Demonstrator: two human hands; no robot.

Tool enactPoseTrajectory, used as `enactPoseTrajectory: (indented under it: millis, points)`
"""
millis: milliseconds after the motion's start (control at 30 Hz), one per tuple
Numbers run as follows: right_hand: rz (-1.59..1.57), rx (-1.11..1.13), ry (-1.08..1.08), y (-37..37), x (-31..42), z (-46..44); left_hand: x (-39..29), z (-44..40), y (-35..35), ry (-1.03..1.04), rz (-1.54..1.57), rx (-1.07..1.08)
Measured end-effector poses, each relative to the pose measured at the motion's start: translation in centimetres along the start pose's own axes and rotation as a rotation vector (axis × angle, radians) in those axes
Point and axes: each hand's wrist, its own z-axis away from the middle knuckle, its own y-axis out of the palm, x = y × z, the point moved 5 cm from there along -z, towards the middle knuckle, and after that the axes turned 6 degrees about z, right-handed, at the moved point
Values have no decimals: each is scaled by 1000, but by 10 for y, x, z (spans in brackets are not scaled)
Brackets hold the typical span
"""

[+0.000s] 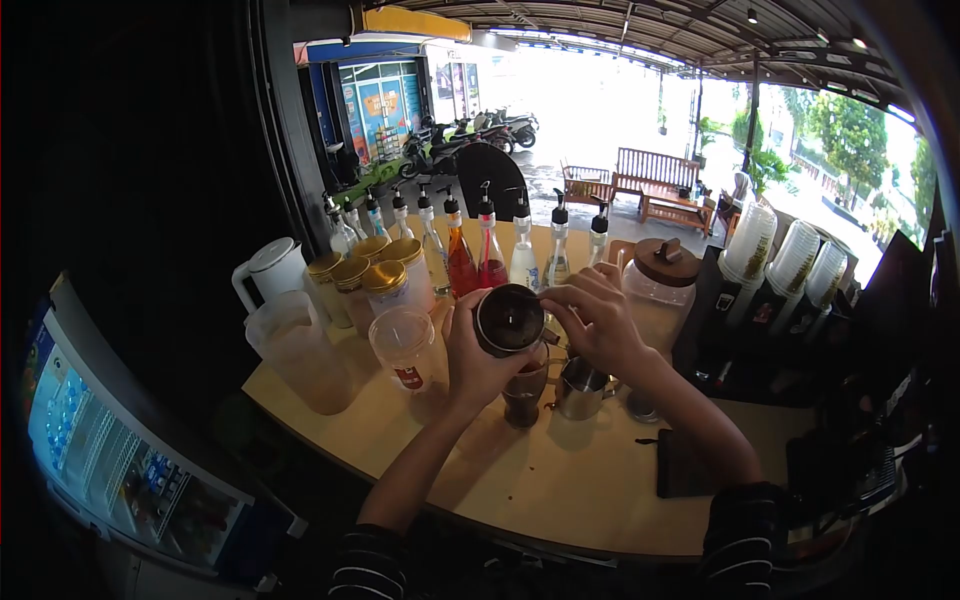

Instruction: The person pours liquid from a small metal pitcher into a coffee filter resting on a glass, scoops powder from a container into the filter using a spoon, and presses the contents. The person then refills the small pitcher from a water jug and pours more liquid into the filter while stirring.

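My left hand (473, 358) is wrapped round a dark round cup (510, 319), its opening turned toward me. The inside of the cup looks dark, and I cannot make out its contents. At the cup's right rim my right hand (592, 315) has its fingers pinched together; whatever they hold is too small to name. Below the cup stands a glass (523, 398) with brown content, its top partly hidden by the cup and hand. A metal pitcher (581, 390) stands to the right of the glass, under my right hand.
A clear plastic tub (402, 345), a tall plastic jug (305, 355) and gold-lidded jars (386, 280) stand left. Several pump bottles (487, 245) line the counter's back. A lidded glass jar (660, 290), stacked cups (750, 245) and a dark pad (690, 465) are right.
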Motion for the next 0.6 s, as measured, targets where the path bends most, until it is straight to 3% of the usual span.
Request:
enactPoseTrajectory:
  millis: [133,600]
  points:
    - [-23,19,-98,2,10,10,-3,-1,-5,-11,-119,2]
    - [13,20,-97,-2,11,12,-15,0,1,94,-289,107]
